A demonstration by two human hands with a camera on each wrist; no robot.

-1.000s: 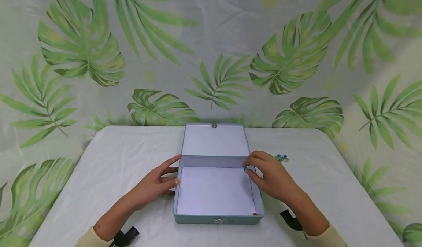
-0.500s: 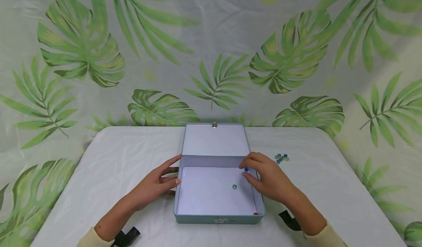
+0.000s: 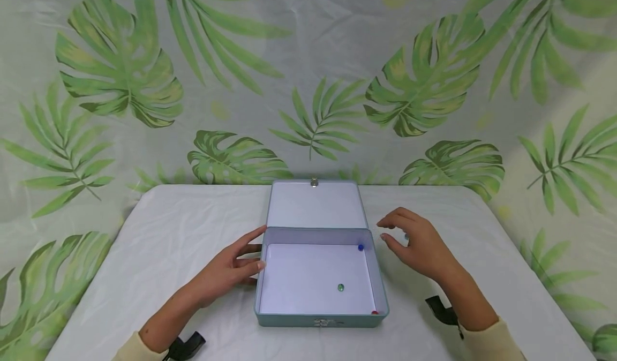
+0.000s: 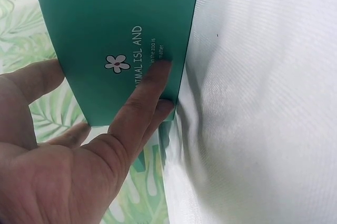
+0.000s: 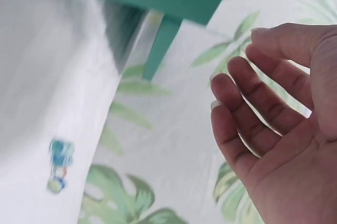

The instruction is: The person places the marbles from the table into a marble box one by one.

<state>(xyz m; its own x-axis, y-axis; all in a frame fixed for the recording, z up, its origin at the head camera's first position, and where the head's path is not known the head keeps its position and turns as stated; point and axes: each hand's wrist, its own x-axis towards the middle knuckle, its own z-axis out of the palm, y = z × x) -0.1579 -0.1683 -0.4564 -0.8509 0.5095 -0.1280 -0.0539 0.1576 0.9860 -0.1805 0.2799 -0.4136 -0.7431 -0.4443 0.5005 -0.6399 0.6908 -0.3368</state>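
Note:
A teal metal box (image 3: 322, 321) with a pale inside stands on the table, its lid (image 3: 315, 204) raised at the back. Inside lie a blue marble (image 3: 360, 248) near the back right corner, a green marble (image 3: 340, 287) on the floor and a red marble (image 3: 374, 313) in the front right corner. My left hand (image 3: 226, 270) rests against the box's left side, fingers extended along the printed wall (image 4: 118, 34) and thumb at the rim. To the right of the box, my right hand (image 3: 416, 246) hovers with its fingers apart and holds nothing.
Several blue and green marbles (image 5: 60, 161) lie in a small cluster on the white tablecloth (image 3: 193, 222), mostly hidden behind my right hand in the head view. A leaf-print curtain (image 3: 318, 55) hangs behind the table. Black straps (image 3: 185, 346) are on both wrists.
My right hand has let go of blue and green marbles inside the box and moved out to the right. The green marble has rolled towards the front. My left hand stays put.

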